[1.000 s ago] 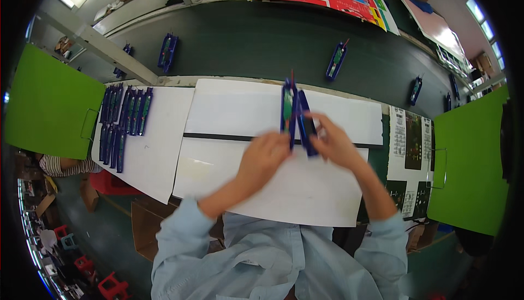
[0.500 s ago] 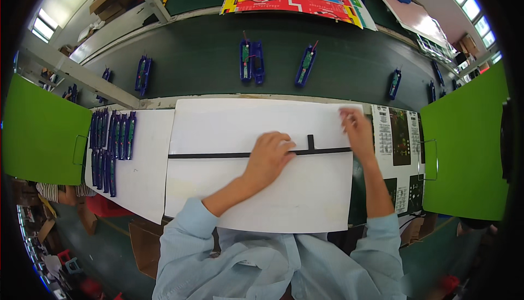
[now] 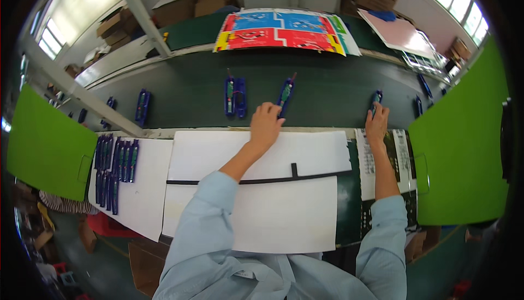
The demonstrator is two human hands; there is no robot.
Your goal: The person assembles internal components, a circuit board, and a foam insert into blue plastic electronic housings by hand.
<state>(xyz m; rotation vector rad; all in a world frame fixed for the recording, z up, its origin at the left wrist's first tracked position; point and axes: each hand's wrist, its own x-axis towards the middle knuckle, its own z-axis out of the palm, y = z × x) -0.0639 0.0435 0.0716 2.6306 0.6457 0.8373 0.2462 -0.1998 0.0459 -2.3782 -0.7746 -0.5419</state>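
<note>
My left hand reaches onto the dark green belt, its fingers closed round the lower end of a slim blue plastic casing with a green circuit board inside. Farther right, my right hand has its fingers round the near end of another blue casing with a board. Both casings still lie on the belt. Left of my left hand sits an opened pair of blue casing halves, a board and thin wire in one half.
White sheets cover the bench, crossed by a black strip with a short upright piece. Several filled blue casings stand in rows at left. Green panels flank both sides. Colourful printed sheets lie beyond the belt.
Both hands have moved forward from the white sheet to the belt and taken hold of a casing each. The view has tilted upward.
</note>
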